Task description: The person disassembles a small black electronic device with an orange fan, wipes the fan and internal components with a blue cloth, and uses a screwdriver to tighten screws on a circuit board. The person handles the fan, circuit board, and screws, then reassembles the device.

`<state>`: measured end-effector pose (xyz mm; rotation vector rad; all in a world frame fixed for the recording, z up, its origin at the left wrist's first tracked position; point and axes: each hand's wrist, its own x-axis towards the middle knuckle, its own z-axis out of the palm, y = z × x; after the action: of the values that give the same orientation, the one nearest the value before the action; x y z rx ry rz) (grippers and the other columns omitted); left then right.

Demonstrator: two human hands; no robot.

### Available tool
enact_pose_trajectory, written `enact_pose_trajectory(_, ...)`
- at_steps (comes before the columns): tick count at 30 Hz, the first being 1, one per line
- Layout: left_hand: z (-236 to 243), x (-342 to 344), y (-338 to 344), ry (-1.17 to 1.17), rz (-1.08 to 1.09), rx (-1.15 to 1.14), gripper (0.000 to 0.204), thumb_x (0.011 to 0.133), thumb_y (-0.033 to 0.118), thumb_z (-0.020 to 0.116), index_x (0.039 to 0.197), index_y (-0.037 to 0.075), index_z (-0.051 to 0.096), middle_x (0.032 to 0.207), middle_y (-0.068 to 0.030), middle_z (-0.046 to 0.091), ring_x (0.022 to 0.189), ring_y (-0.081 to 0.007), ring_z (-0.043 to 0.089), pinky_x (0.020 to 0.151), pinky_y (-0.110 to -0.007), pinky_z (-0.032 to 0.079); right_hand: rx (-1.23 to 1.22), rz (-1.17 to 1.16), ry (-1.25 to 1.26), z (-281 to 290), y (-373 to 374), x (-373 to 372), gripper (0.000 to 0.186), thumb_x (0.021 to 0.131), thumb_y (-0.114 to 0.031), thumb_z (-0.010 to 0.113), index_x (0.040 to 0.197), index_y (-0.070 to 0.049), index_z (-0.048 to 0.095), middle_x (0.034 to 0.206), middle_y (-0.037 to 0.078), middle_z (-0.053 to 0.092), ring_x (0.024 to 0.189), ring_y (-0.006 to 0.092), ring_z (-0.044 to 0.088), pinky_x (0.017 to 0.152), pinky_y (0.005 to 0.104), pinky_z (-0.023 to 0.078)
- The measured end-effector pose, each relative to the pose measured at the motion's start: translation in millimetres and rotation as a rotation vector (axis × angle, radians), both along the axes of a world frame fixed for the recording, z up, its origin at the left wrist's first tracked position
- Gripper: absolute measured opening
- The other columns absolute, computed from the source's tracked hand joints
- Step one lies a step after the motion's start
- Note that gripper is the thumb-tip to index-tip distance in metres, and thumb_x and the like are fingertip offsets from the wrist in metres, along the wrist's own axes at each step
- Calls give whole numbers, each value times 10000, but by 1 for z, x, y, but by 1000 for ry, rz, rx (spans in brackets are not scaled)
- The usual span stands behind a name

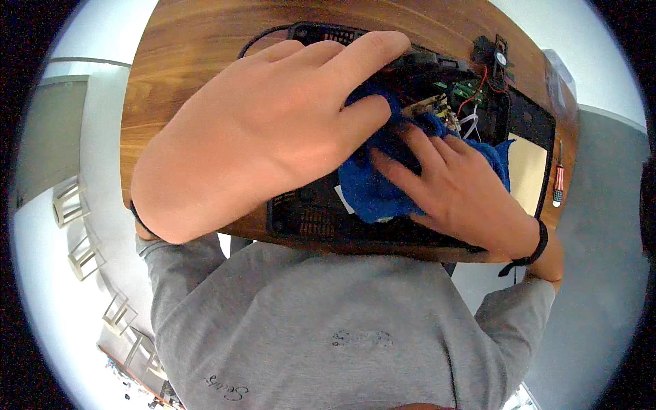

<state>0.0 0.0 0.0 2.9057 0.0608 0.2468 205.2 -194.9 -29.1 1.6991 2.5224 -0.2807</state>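
Observation:
A black plastic housing (304, 217) lies open on the wooden table, with a green circuit board (468, 92), wires and pale parts inside. My left hand (280, 116) reaches across its upper part, index finger extended, another finger bent at a blue cloth (365, 195); what it grips is hidden. My right hand (458, 188) is closed on the cloth, fingertips sunk into its folds over the housing. A small black component (486, 49) with red wires sits beyond the housing. A beige panel (525, 171) lies at the right, partly inside a black frame.
A screwdriver (558, 184) with a red-and-black handle lies at the table's right edge (567, 137), near a clear plastic item (557, 68). A black cable (266, 33) runs behind the housing. Pale chair-like frames (85, 256) stand on the floor to the left.

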Motion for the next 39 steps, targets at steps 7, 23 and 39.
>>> enact_pose_trajectory(7, 0, -7, -13, 32, -42, -50, 485, 1061, 270, 657, 1530, 157, 597, 1342, -159, 717, 1185, -406, 692, 1012, -495, 557, 65, 55, 25, -2, 0, 0, 462, 808, -247, 791, 1232, -97, 688, 1144, 111, 655, 1003, 286, 704, 835, 417, 584)
enact_pose_trajectory(23, -15, -7, -29, -48, 29, -45, 529, 997, 169, 680, 1515, 142, 579, 1319, -124, 716, 1108, -364, 721, 939, -459, 606, 119, 80, 111, 5, -2, -13, 294, 891, -199, 658, 1146, -59, 699, 1266, 141, 683, 1204, 283, 640, 735, 344, 641)
enact_pose_trajectory(39, -17, -8, -29, 0, 62, -99, 695, 924, 144, 746, 1582, 243, 543, 1261, -113, 704, 1113, -367, 711, 953, -489, 592, 32, 50, 107, 39, 1, 6, 478, 796, -210, 720, 1264, -111, 738, 1288, 98, 722, 1149, 309, 692, 910, 417, 619)
